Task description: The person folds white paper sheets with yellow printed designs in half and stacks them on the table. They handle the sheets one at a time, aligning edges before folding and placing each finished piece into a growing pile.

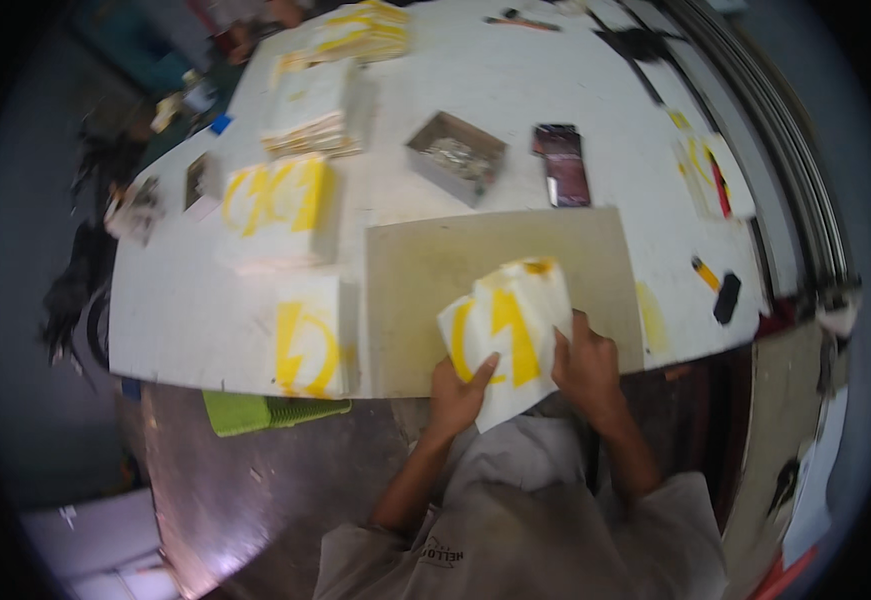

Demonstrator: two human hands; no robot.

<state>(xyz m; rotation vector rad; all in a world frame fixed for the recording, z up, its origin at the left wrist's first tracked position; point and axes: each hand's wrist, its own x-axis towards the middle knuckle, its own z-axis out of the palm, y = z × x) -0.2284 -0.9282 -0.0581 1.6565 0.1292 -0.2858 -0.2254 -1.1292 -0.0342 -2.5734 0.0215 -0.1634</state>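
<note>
left grip (455, 393) is closing firmly on white-and-yellow paper (515, 335) at lower left, right grip (587, 368) is holding its right edge, tan board (405, 290) is lying behind on bench (455, 75)

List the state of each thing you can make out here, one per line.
left hand: closed on the printed piece's left side
right hand: holding its right edge
printed piece: raised, tilted
brown board: flat, partly hidden
cardboard box: open, small pieces inside
phone: lying flat
nearest stack: yellow print showing on top
green basket: partly hidden; contents can't be told
</note>
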